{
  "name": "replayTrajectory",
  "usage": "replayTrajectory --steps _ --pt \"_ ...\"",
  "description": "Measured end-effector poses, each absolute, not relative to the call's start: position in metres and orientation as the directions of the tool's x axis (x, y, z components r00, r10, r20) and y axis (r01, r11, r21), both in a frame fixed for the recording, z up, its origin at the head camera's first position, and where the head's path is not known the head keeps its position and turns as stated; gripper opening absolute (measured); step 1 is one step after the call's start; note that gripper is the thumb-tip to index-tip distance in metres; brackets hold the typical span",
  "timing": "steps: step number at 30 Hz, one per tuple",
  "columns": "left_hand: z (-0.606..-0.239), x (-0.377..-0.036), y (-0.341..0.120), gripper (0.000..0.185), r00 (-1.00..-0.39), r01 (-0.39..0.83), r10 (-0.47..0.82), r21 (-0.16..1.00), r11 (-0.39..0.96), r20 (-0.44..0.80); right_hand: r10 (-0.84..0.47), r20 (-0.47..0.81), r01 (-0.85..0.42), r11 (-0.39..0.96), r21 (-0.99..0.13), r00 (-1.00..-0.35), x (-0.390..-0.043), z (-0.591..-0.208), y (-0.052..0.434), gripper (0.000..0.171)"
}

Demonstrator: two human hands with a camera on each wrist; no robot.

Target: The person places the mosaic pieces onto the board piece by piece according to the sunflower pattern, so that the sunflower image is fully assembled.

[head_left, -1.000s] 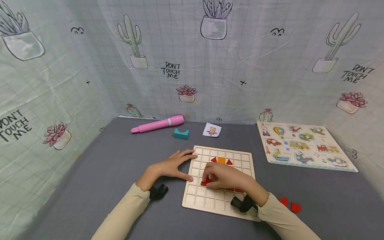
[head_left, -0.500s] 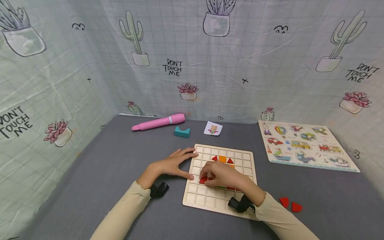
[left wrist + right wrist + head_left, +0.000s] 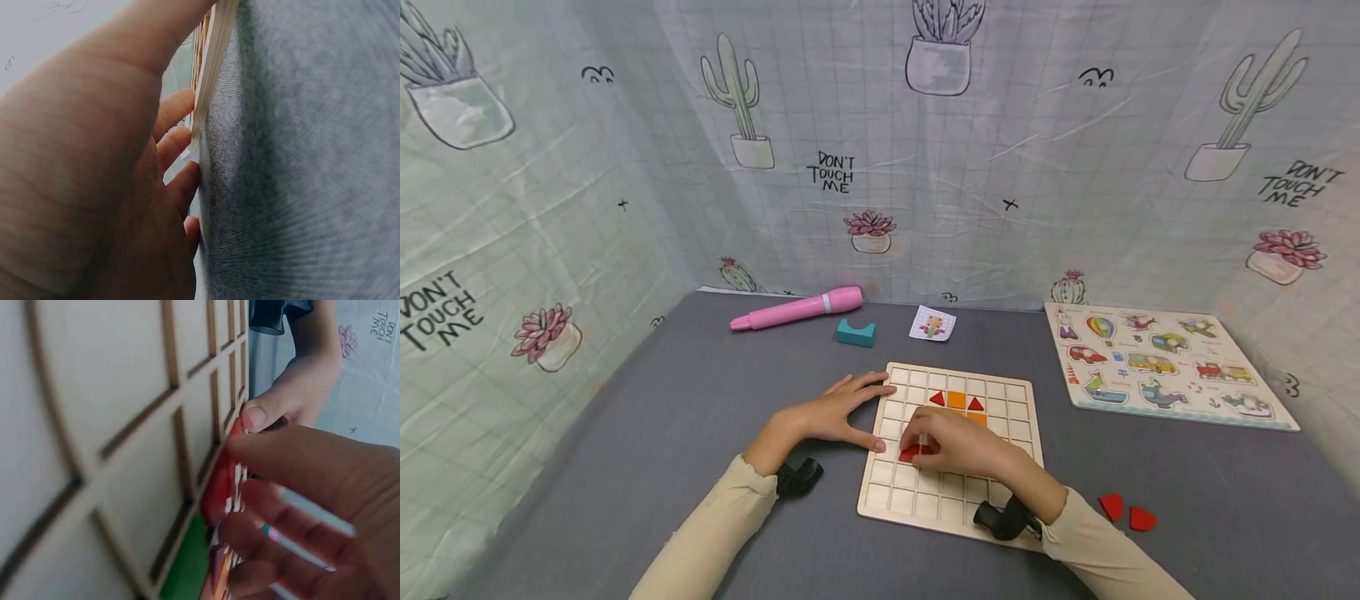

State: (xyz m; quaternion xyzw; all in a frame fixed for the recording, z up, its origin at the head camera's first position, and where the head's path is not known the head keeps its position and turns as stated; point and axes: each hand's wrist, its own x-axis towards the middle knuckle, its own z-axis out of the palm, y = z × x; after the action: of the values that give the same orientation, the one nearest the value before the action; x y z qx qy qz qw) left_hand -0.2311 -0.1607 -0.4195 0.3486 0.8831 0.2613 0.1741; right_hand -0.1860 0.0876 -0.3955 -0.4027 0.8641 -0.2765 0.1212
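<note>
Red piece (image 3: 912, 452) pinched in right hand (image 3: 951, 442) grip, on grid board (image 3: 1000, 392) — left hand (image 3: 831, 412) flat, steadying edge.

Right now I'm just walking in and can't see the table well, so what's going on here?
A person is fitting coloured tiles into a wooden grid board on a grey table. The right hand pinches a red piece down onto the board, while the left hand rests flat against the board's left edge. Two red triangles and an orange square already sit in the grid. Two spare red pieces lie on the table to the right.
</note>
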Motion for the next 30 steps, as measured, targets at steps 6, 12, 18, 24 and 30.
replayTrajectory --steps 6,12,18,24,30 --pt "-0.424 -0.231 -0.161 0.085 -0.699 0.523 0.706 0.589 0.616 -0.118 -0.74 0.039 -0.613 0.526 -0.59 -0.672 -0.184 -0.395 0.1 0.011" --pt "-0.423 -0.232 -0.161 0.085 -0.704 0.51 0.699 0.595 0.622 -0.127 -0.719 0.063 -0.607 0.532 -0.59 -0.692 -0.181 -0.393 0.12 0.011" --pt "-0.42 -0.232 -0.161 0.085 -0.697 0.506 0.703 0.6 0.62 -0.139 -0.707 0.099 -0.604 0.513 -0.61 -0.7 -0.177 -0.393 0.143 0.01" --pt "-0.419 -0.233 -0.163 0.087 -0.706 0.498 0.695 0.6 0.626 -0.139 -0.681 0.081 -0.558 0.52 -0.647 -0.728 -0.175 -0.394 0.169 0.007" --pt "-0.42 -0.235 -0.162 0.086 -0.7 0.504 0.7 0.598 0.623 -0.139 -0.684 0.061 -0.538 0.513 -0.669 -0.727 -0.169 -0.393 0.198 0.006"
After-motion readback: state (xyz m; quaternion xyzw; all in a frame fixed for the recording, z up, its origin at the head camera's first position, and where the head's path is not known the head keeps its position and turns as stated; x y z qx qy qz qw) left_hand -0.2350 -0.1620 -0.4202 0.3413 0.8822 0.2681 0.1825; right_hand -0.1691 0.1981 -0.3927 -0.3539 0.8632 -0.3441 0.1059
